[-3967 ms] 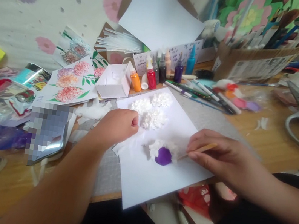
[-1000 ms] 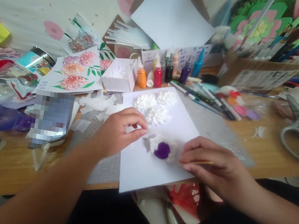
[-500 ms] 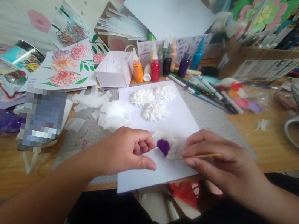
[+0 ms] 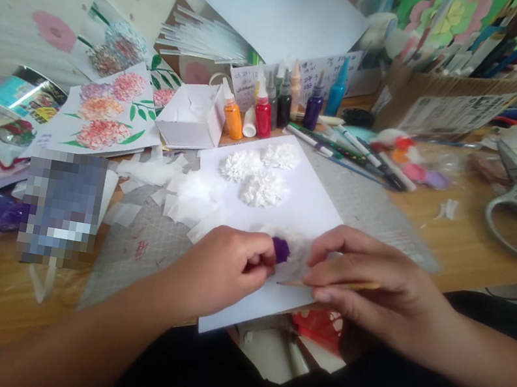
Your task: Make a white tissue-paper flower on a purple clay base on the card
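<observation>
"What's different from half a second ago?"

"The left hand (image 4: 226, 270). Its thumb and index were apart near a small white piece; now those fingers are pinched together at the near-left edge of the deep purple round patch (image 4: 281, 250), covering part of it. I cannot tell whether they grip any paper."

"And the right hand (image 4: 389, 268)?"

"Still holding the thin, pale wooden stick (image 4: 365, 285). Its tip has come in just beside the left fingertips."

"Where does the patch lie?"

"On the white paper sheet (image 4: 230, 317), nearest the person. White ruffled paper bits (image 4: 299, 253), rather blurred, border its far and right sides. Three fluffy white paper clusters (image 4: 264, 189) sit farther up the sheet."

"So what does the change mean?"

"I'd judge both hands are now working at one spot, the patch's less covered near side. The loose white paper squares (image 4: 191, 199) lie left of the sheet, over the grey gridded mat (image 4: 119, 269)."
</observation>
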The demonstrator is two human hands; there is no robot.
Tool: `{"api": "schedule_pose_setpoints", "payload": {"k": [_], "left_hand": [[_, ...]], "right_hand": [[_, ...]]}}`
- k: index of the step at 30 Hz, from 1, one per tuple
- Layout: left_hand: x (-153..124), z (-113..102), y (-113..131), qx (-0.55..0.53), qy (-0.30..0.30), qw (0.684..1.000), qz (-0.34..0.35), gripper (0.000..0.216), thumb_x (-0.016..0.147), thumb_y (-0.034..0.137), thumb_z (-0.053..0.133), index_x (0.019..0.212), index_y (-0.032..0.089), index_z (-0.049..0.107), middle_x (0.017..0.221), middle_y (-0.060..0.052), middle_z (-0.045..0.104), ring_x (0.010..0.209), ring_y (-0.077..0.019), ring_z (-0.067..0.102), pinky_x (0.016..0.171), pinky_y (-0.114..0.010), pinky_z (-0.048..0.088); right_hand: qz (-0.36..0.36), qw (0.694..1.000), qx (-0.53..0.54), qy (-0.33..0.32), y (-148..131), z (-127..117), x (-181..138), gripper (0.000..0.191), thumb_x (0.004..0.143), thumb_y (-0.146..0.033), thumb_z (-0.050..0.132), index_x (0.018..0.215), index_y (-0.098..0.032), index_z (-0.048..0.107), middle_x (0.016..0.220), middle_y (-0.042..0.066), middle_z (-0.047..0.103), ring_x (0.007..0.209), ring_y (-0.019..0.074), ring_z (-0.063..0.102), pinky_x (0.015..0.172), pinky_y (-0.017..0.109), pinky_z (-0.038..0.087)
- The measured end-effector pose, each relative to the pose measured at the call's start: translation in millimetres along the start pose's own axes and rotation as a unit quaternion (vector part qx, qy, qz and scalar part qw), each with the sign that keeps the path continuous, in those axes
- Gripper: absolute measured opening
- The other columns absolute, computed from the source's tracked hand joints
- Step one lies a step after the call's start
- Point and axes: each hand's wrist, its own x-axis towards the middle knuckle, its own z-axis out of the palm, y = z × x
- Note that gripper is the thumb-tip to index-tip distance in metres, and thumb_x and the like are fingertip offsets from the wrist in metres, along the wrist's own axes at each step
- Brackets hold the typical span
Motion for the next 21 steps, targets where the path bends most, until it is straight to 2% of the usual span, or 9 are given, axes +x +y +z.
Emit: {"api": "schedule_pose_setpoints", "payload": {"k": [7, 12, 21], "left_hand": [[2.7, 4.7, 1.4, 0.011, 0.012, 1.0, 0.002, 0.009, 0.077, 0.017, 0.052, 0.07, 0.02, 0.058, 0.058, 0.006, 0.056, 0.051, -0.0075, 0.047, 0.051, -0.021, 0.034], [1.1, 1.9, 1.8, -0.051, 0.002, 0.999, -0.019, 0.009, 0.079, 0.026, 0.057, 0.073, 0.019, 0.058, 0.056, 0.005, 0.054, 0.05, -0.0078, 0.046, 0.049, -0.021, 0.034], [0.2, -11.1, -4.7, -0.136, -0.02, 0.988, -0.064, 0.014, 0.083, 0.029, 0.053, 0.074, 0.02, 0.057, 0.06, 0.004, 0.057, 0.056, -0.0094, 0.051, 0.051, -0.021, 0.039]], "right_hand": [[-0.013, 0.999, -0.039, 0.014, 4.8, 5.0, -0.3, 0.015, 0.085, -0.01, 0.058, 0.093, -0.018, 0.068, 0.09, 0.006, 0.058, 0.08, 0.0111, 0.059, 0.067, 0.021, 0.05], [-0.018, 0.997, -0.068, 0.017, 6.3, 5.2, -1.3, 0.015, 0.086, -0.011, 0.056, 0.093, -0.018, 0.067, 0.09, 0.006, 0.058, 0.08, 0.0122, 0.059, 0.066, 0.022, 0.049], [-0.026, 0.995, -0.095, 0.027, 10.6, 10.0, -2.6, 0.02, 0.087, -0.01, 0.054, 0.097, -0.022, 0.066, 0.092, 0.004, 0.056, 0.078, 0.0104, 0.06, 0.065, 0.02, 0.049]]}}
